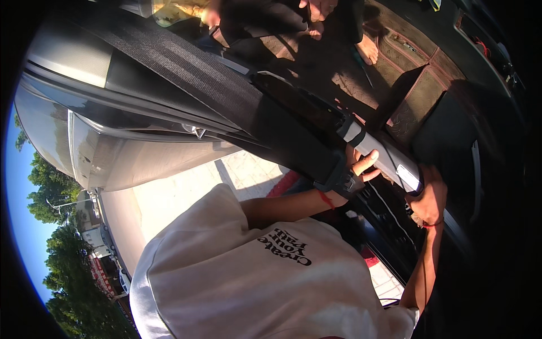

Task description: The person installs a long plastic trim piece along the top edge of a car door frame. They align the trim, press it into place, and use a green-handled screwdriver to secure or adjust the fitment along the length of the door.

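A silver-grey, tube-shaped device (379,153) with dark ends and a pale label slants across the car interior; its exact kind is unclear. My left hand (363,165) grips its near side, thumb along the body, other fingers partly hidden behind it. Around the device's lower right end, my right hand (431,195) is closed, with its fingertips out of sight. A wide black seat belt (186,73) runs down from the upper left toward my left wrist, where a black plastic piece (341,179) sits. Red bands show on both wrists.
An open car door (147,158) stands at the left over pale paving (248,175). A brown patterned floor mat (420,104) covers the footwell. Another person's bare foot (368,51) and hands (319,10) are at the top. A dark panel (451,121) lies at the right.
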A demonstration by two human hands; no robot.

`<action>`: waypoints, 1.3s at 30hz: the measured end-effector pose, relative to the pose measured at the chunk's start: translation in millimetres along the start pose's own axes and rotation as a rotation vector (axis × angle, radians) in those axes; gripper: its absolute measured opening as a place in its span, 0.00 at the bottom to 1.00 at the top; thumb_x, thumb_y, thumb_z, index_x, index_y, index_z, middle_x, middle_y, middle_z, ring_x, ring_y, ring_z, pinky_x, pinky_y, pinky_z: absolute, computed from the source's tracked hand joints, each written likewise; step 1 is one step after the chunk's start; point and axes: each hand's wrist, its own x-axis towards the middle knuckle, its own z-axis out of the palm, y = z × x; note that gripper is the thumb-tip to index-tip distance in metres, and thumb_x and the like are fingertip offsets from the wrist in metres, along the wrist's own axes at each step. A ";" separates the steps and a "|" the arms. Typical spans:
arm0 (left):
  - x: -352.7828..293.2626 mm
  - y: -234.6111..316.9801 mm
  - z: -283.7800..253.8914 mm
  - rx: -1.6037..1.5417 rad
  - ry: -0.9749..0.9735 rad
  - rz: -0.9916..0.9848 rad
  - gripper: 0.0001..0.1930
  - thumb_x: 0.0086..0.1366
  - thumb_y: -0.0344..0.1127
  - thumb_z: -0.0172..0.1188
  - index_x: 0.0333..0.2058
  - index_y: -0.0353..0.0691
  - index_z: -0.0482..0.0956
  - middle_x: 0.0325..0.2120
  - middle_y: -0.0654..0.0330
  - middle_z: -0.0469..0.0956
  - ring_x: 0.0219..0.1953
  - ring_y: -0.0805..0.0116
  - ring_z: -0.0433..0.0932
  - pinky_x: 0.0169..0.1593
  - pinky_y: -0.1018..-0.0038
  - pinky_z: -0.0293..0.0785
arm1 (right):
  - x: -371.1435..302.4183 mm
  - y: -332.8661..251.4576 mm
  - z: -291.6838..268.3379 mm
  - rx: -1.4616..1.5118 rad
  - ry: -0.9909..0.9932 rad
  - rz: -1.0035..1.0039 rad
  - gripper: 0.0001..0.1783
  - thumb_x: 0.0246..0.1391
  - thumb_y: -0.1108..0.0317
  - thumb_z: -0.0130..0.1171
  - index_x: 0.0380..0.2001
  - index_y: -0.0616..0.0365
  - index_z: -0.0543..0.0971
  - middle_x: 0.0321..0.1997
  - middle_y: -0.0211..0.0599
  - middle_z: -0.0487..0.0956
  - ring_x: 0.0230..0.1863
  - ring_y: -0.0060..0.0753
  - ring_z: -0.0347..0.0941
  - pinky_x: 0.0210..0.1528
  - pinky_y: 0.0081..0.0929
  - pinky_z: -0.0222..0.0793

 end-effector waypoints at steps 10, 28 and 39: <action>86.8 -51.8 -9.9 0.233 -0.046 0.265 0.28 0.80 0.50 0.51 0.69 0.41 0.63 0.65 0.52 0.67 0.65 0.64 0.69 0.66 0.66 0.67 | 60.0 95.6 61.7 0.104 -0.062 -0.202 0.40 0.28 0.73 0.76 0.53 0.64 0.79 0.49 0.57 0.80 0.52 0.66 0.74 0.58 0.50 0.71; -41.0 85.7 -102.6 0.263 -1.260 0.172 0.42 0.75 0.72 0.33 0.42 0.35 0.83 0.47 0.49 0.83 0.53 0.53 0.79 0.63 0.57 0.63 | 106.3 -188.6 89.9 0.755 -0.080 -0.343 0.12 0.61 0.71 0.61 0.46 0.66 0.83 0.42 0.53 0.83 0.45 0.58 0.81 0.48 0.41 0.77; -68.0 133.8 -111.5 -0.009 -0.807 0.196 0.40 0.68 0.82 0.37 0.18 0.49 0.63 0.11 0.70 0.62 0.15 0.73 0.56 0.28 0.70 0.53 | 77.4 -99.6 32.4 0.363 0.200 -0.147 0.35 0.47 0.73 0.77 0.60 0.59 0.78 0.58 0.47 0.80 0.60 0.51 0.76 0.64 0.38 0.71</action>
